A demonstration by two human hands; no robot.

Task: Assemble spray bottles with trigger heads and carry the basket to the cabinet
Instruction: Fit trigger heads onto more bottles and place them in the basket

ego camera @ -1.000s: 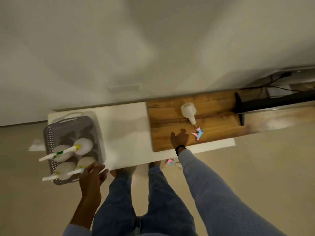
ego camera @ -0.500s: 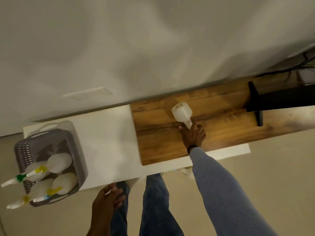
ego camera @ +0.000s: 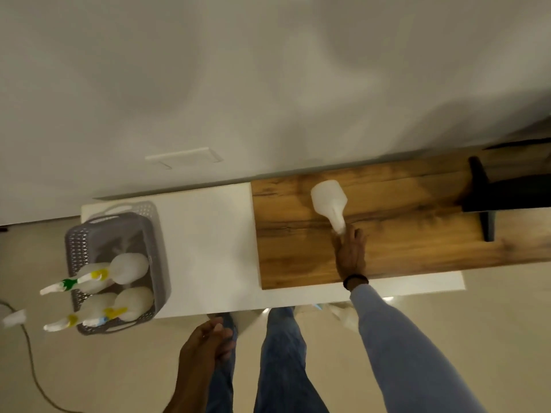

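Observation:
An uncapped white bottle [ego camera: 328, 201] lies on its side on the wooden board [ego camera: 417, 251], neck towards me. My right hand [ego camera: 350, 254] rests on the board with its fingertips at the bottle's neck. It covers the spot where the pink and blue trigger head lay, and that head is hidden. A grey basket [ego camera: 113, 225] stands at the left end of the white table [ego camera: 208, 234]. It holds several assembled bottles [ego camera: 128, 268] whose trigger heads stick out over its left side. My left hand [ego camera: 208, 344] hangs empty, loosely curled, in front of the table edge.
A black stand [ego camera: 489, 204] sits on the right part of the board. The wall rises directly behind the table. A cable [ego camera: 29, 368] runs over the floor at the left. My legs [ego camera: 280, 368] are close against the table's front edge.
My left hand let go of the basket and dropped below the table edge. My right hand slid forward over the trigger head to the bottle's neck. The view shifted.

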